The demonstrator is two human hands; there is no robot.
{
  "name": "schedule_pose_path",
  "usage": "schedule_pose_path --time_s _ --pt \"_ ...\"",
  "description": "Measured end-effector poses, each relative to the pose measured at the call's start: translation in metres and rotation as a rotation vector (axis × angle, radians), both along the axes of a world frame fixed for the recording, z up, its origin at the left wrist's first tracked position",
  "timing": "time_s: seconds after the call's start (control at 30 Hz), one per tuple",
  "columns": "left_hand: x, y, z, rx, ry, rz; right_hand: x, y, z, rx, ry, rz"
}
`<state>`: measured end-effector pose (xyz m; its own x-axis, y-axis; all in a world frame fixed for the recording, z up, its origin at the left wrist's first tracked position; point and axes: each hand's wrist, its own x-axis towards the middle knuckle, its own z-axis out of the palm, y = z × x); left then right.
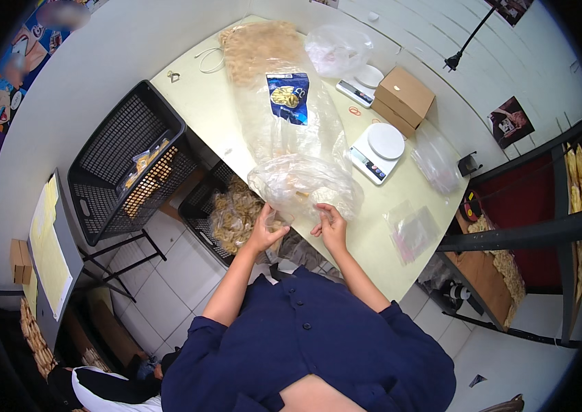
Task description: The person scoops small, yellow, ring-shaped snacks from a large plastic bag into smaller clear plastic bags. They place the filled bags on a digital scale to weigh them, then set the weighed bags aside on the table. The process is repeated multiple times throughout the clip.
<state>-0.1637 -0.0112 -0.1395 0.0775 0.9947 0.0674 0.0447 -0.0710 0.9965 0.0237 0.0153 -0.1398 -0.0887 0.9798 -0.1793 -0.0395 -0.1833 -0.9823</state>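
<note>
A large clear plastic bag [317, 136] lies along the table with its wide mouth towards me. Beige, crumbly-looking food [265, 49] fills its far end, and a blue printed packet [289, 98] lies on or inside it. My left hand [265, 234] is at the table's near edge, its thumb and fingers around a small clear plastic piece [279, 221]; whether that is a cup or a little bag is unclear. My right hand [332, 229] is beside the bag's mouth with its fingers bent. I cannot make out whether they pinch the thin film.
Two digital kitchen scales [377, 153] and a cardboard box [403, 98] stand on the table's right side. Flat clear bags [412, 232] lie nearer me. Black crates [126, 165] are at left, one below the table edge holding bagged food [237, 219]. Another person's sleeve [116, 386] shows lower left.
</note>
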Motion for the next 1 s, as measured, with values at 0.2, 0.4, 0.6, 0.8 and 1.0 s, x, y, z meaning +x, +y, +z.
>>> schedule_pose_path --time_s 0.2,0.4,0.6,0.8,1.0 --pt "0.003 0.0 0.001 -0.049 -0.018 -0.008 0.004 0.008 -0.004 -0.184 0.161 -0.016" --pt "0.007 -0.012 -0.015 0.06 0.065 0.113 0.009 0.001 0.01 -0.357 0.428 -0.122" --pt "0.027 -0.031 -0.01 0.158 -0.049 0.292 0.031 -0.012 0.014 -0.353 0.489 -0.17" --pt "0.047 -0.041 -0.002 0.085 0.081 0.225 0.06 -0.026 0.018 -0.323 0.486 -0.194" --pt "0.066 -0.036 0.004 0.106 0.303 0.289 0.077 -0.034 0.023 -0.307 0.48 -0.188"
